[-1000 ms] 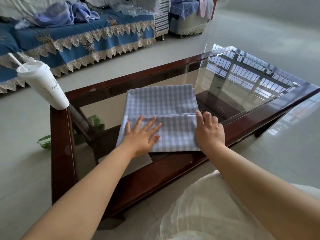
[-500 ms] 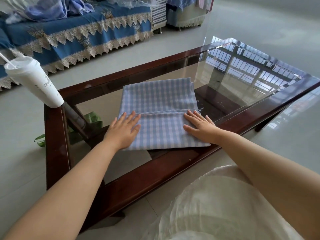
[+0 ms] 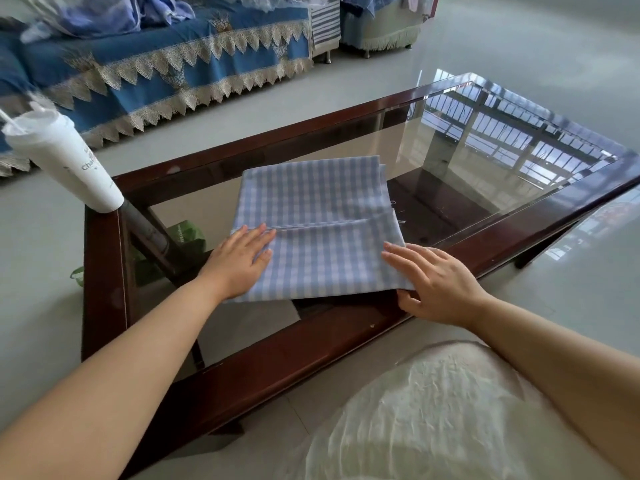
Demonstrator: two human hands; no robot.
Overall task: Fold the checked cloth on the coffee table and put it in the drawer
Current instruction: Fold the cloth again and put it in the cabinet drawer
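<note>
I judge the checked cloth, part-folded on the glass coffee table, light, limp and slide-prone: left hand flat, fingers spread; right hand open, thumb under its near-right corner, the best hold.

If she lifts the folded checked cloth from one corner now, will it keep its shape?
Probably not. The checked cloth looks thin and lies in loose layers, so it would likely droop and unfold. On the smooth glass table it may also slide; the left hand lies flat on it.
</note>
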